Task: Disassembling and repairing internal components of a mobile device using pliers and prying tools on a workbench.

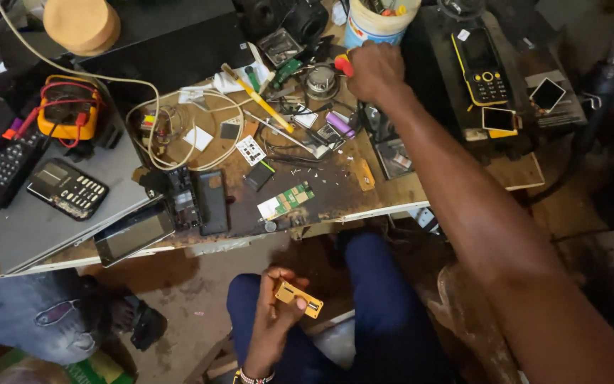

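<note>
My left hand (pixel 273 313) is low over my lap, fingers closed around a small gold-coloured rectangular phone part (pixel 298 298). My right hand (pixel 374 70) reaches far across the cluttered workbench (pixel 335 186) and is closed on a tool with a red handle (pixel 345 65), next to a white tub (pixel 376 21) of tools. A yellow-handled screwdriver (pixel 257 97) lies just left of that hand. A green circuit board (pixel 287 200) and a dismantled dark phone (pixel 195 200) lie near the bench's front edge.
A yellow multimeter (pixel 69 107) with red leads, a calculator (pixel 67 188) and a remote (pixel 10 167) sit on a grey panel at left. A yellow-and-black keypad phone (pixel 482 65) rests at the back right. Another person's knee in jeans (pixel 30 320) is at lower left.
</note>
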